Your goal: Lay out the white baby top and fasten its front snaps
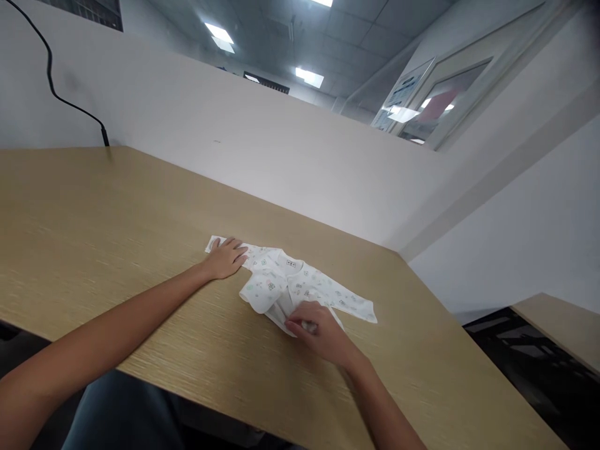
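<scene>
A small white baby shirt (267, 284) with a scattered pastel print lies spread on the wooden table, collar toward the wall and both sleeves stretched out sideways. Its front is open, and the left-hand panel is folded partly back. My left hand (226, 258) rests flat with fingers spread on the left sleeve, near the cuff. At the lower front of the shirt, my right hand (316, 331) is closed, thumb and fingers pinched on the cloth of the right-hand panel. That hand hides part of the hem.
The wooden table (117, 237) meets a white wall (244, 144) at the back. A black cable (70, 103) runs down the wall to the table's far left corner. Beyond the right edge stands a lower wood-topped unit (557, 325) with a dark front.
</scene>
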`<action>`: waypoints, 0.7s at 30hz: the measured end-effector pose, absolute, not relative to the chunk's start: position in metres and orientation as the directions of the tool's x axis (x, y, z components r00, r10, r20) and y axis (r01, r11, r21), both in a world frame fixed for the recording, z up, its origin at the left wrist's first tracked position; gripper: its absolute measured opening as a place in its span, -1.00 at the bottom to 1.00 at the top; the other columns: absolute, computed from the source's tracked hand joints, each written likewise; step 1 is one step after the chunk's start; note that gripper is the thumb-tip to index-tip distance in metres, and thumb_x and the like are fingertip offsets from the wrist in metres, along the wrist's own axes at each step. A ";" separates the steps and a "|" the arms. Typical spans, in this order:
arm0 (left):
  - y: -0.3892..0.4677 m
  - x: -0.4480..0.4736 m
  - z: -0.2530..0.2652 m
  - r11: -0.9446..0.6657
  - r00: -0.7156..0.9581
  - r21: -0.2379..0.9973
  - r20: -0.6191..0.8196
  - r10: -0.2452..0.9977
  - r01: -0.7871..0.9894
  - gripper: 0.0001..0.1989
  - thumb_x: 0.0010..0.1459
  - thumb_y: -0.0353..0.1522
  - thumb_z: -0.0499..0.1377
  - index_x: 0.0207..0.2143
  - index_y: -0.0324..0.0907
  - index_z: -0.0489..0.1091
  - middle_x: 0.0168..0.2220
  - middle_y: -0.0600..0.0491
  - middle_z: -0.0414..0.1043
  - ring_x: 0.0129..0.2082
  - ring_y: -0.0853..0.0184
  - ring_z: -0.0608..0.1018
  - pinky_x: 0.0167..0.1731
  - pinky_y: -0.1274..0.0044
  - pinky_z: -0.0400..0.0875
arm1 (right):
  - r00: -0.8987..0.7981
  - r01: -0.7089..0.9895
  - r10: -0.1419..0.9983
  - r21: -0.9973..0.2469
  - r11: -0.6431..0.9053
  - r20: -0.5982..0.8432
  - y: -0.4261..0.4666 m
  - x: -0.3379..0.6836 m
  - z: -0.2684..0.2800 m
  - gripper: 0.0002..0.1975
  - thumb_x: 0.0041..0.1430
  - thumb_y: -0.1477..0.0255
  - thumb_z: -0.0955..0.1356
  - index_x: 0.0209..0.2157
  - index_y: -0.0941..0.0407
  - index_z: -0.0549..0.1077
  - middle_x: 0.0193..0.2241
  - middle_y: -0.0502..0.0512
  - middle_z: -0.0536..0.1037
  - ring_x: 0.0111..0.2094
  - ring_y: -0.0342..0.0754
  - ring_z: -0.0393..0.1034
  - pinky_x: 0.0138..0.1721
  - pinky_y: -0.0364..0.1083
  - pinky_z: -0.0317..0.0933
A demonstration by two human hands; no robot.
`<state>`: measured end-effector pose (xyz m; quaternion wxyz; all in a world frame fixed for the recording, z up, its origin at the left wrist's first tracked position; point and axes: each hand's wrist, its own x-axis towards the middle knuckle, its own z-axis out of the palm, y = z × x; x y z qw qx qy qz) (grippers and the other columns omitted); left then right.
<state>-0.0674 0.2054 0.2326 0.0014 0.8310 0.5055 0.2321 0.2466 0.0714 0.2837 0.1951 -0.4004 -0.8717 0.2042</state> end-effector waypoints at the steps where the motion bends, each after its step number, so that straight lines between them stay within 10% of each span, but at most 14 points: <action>1: 0.202 -0.067 0.237 -0.525 0.398 0.257 0.415 0.818 0.811 -0.58 0.42 -0.18 -0.04 0.15 -0.07 0.45 0.22 -0.13 0.38 0.24 0.01 0.34 0.23 0.04 0.11 | -0.604 0.612 0.770 -0.501 0.613 0.204 0.073 0.245 0.279 -0.79 0.37 0.39 0.36 -0.37 0.05 0.57 -0.41 0.00 0.55 -0.32 -0.07 0.39 -0.18 -0.05 0.19; 11: 0.145 -0.037 0.276 -0.932 0.789 0.136 0.500 0.358 0.337 -0.55 0.06 0.02 0.34 -0.21 -0.13 0.47 -0.28 -0.02 0.51 -0.24 0.18 0.51 -0.18 0.37 0.35 | -0.628 0.528 0.693 -0.460 0.714 0.354 0.071 0.236 0.269 -0.81 0.41 0.41 0.32 -0.26 0.05 0.58 -0.36 0.06 0.55 -0.26 -0.03 0.39 -0.18 -0.02 0.21; 21: 0.146 -0.033 0.266 -0.918 0.794 0.100 0.471 0.383 0.384 -0.82 0.25 -0.27 0.21 -0.41 -0.12 0.47 -0.41 0.03 0.50 -0.31 0.26 0.52 -0.35 0.44 0.31 | -0.642 0.547 0.700 -0.454 0.704 0.312 0.070 0.233 0.265 -0.79 0.42 0.38 0.31 -0.26 0.04 0.58 -0.33 0.09 0.55 -0.24 -0.01 0.40 -0.20 -0.02 0.25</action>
